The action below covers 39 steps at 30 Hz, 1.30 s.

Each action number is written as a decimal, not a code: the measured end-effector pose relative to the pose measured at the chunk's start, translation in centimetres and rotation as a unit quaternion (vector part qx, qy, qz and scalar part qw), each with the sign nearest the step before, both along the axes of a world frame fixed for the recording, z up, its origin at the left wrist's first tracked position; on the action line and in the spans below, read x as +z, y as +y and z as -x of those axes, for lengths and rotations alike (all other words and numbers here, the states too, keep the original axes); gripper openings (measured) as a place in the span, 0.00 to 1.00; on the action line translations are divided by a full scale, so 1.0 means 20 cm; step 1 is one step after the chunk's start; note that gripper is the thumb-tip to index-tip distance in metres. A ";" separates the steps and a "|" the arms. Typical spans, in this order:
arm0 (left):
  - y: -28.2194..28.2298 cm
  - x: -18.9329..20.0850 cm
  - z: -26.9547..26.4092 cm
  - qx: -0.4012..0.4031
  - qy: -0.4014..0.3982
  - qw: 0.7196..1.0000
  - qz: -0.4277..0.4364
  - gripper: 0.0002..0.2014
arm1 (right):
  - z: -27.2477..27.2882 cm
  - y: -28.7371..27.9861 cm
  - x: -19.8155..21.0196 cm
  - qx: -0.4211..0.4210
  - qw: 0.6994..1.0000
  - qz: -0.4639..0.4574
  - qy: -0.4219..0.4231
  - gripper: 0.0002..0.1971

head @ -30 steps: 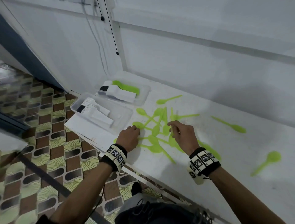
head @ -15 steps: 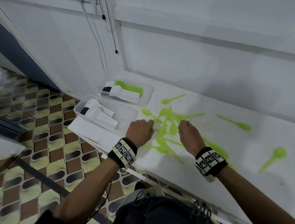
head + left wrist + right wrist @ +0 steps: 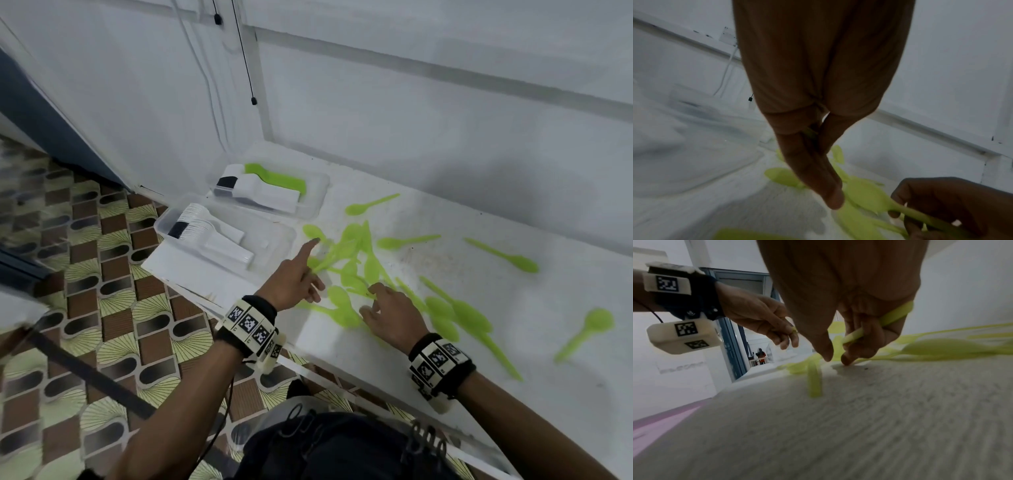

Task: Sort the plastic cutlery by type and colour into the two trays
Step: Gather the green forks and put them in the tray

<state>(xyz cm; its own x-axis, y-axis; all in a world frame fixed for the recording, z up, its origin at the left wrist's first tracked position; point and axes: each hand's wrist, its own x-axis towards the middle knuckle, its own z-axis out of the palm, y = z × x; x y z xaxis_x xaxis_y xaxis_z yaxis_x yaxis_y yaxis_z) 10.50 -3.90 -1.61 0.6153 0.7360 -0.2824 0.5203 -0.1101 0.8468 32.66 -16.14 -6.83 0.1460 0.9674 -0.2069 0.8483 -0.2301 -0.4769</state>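
The green spoons [image 3: 356,260] lie in a loose heap near the worktop's [image 3: 445,342] front edge, just right of the two trays, with single spoons scattered well apart toward the right end. The right hand [image 3: 390,315] rests at the heap's near side, its grip curled round one green spoon handle [image 3: 885,322], a fingertip touching the worktop. The left hand [image 3: 291,281] pinches another green handle between thumb and lower fingers, the index finger pointing toward the near tray [image 3: 281,236]. That tray holds stacked white cutlery and sits at the worktop's left front corner, its paper underlay reaching the front edge; the far tray [image 3: 317,192], against the left wall, holds white cutlery and a green stack. Bare worktop lies between the heap and the back wall. Half a second ago the left hand was a closed fist by the near tray; now it is lifted with the index out, and the right hand has drawn nearer the front edge
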 end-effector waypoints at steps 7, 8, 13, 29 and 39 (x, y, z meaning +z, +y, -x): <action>-0.03 -0.13 -0.05 -0.013 0.197 0.971 -0.136 0.03 | 0.00 -0.03 -0.03 0.018 0.999 -0.021 -0.040 0.14; -0.06 -0.14 -0.06 -0.011 0.205 0.968 -0.144 0.06 | 0.00 -0.03 -0.03 0.019 0.999 -0.023 -0.046 0.13; -0.10 -0.21 -0.04 -0.057 0.191 0.966 -0.161 0.23 | -0.01 -0.02 -0.04 0.011 0.999 -0.030 -0.039 0.09; -0.06 -0.24 0.05 -0.112 0.127 0.962 -0.213 0.13 | 0.01 -0.11 0.01 -0.011 1.000 0.008 0.009 0.15; 0.06 -0.16 -0.10 0.079 0.125 0.958 -0.246 0.15 | 0.04 -0.09 0.05 -0.009 0.998 -0.035 -0.053 0.10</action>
